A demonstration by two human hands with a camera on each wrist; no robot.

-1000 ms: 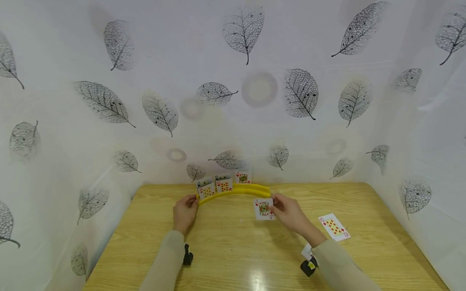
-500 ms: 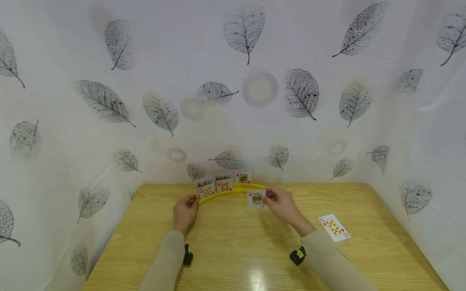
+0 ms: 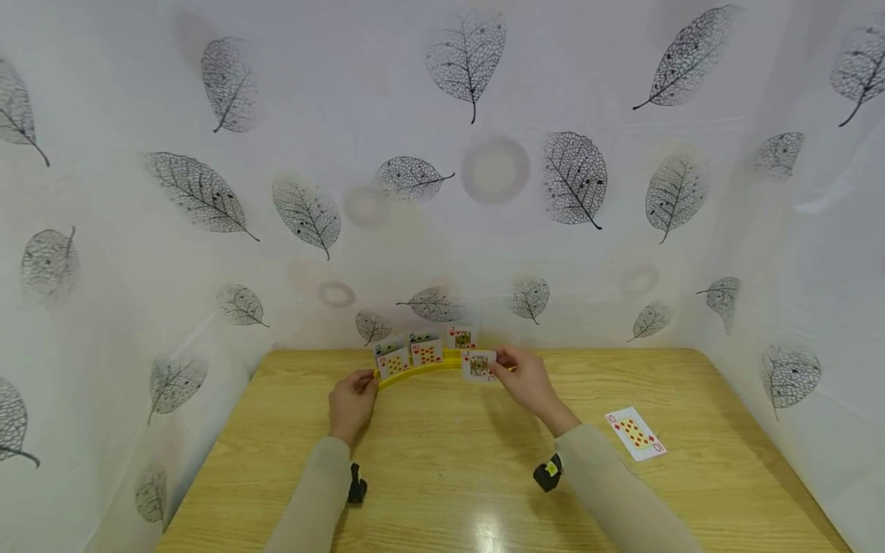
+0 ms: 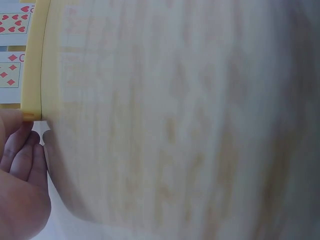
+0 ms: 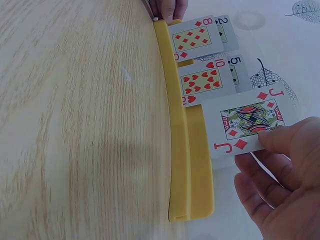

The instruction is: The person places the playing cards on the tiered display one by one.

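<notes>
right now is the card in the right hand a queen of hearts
No, the card that the right hand pinches shows a J with red diamonds.

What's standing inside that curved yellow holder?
In the yellow holder, front row: eight of diamonds and ten of hearts. Behind them a 2 and a 5 peek out, their suits covered.

The table (image 3: 442,476) is pale wood-grain laminate, smooth, with a glossy glare near its front edge. The curved card holder (image 5: 181,150) is matt yellow plastic. The jack of diamonds (image 5: 248,122) looks like smooth coated paper. The leaf-printed backdrop (image 3: 207,192) is soft, faintly creased cloth.
</notes>
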